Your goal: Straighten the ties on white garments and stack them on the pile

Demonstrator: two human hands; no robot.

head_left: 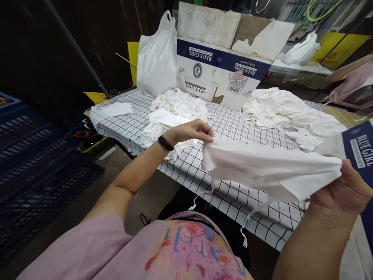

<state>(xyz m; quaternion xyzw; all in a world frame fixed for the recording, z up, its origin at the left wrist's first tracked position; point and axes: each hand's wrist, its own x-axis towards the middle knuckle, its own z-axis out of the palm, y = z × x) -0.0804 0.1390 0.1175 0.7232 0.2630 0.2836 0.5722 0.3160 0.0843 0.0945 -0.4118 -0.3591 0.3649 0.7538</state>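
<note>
A white cloth piece with thin straps [262, 165] is stretched between my two hands, above the front of the table. My left hand [194, 131], with a black band on the wrist, pinches its left corner. At the other end, my right hand [340, 190] is closed around the cloth's right edge. Narrow straps hang from the lower side, over the table edge. Just beyond my left hand lies a stack of white cloth pieces [163, 122], with a loose heap of white cloth [180, 102] behind it.
A checked cloth covers the table [227, 120]. A big pile of white cloth [291, 112] lies at right. An upright cardboard box [215, 70] and a white plastic bag [157, 58] stand behind. Another box [359, 147] is at far right; a person's sleeve [348, 89] shows beyond.
</note>
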